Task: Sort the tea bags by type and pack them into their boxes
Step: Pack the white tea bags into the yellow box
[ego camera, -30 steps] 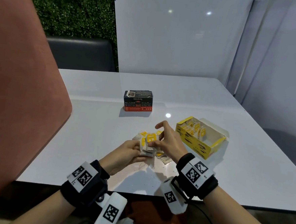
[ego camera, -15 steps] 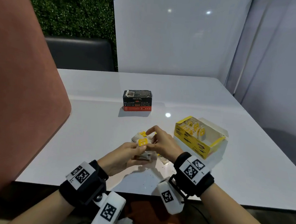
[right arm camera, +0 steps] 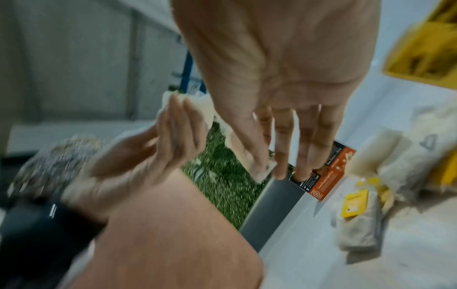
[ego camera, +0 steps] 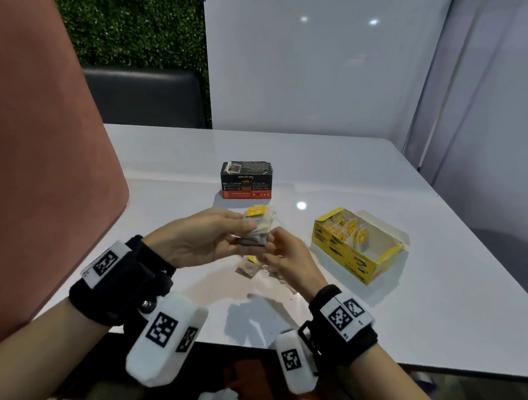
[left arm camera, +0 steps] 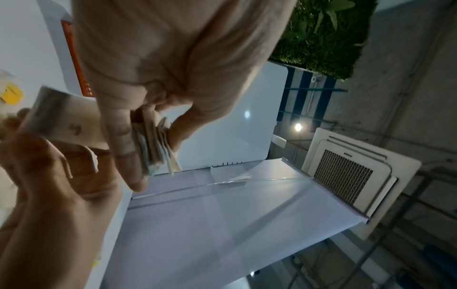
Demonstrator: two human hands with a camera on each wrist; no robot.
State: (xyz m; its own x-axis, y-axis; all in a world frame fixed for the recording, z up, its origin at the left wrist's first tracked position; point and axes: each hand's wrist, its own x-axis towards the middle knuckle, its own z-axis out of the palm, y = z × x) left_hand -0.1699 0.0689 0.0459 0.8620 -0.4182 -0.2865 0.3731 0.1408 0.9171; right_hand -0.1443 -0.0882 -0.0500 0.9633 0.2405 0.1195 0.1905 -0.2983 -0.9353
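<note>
My left hand (ego camera: 243,229) grips a stack of tea bags (ego camera: 259,226) with yellow tags, raised above the white table (ego camera: 436,305). In the left wrist view the stack (left arm camera: 155,140) sits between thumb and fingers. My right hand (ego camera: 268,247) pinches one white tea bag (right arm camera: 247,154) at the stack's lower end, thumb against forefinger. Several loose tea bags (ego camera: 251,269) lie on the table below both hands, and one (right arm camera: 358,226) shows a yellow tag. The open yellow box (ego camera: 346,258) at the right holds several yellow-tagged bags. A black and red box (ego camera: 246,180) stands behind my hands.
A pink chair back (ego camera: 41,153) fills the left side. A dark seat (ego camera: 145,97) and white panels (ego camera: 312,78) stand behind the table. The table's near edge (ego camera: 246,345) runs just in front of my wrists.
Both hands have lifted the stack up off the table. My right hand has shifted from the top of the stack to its lower end.
</note>
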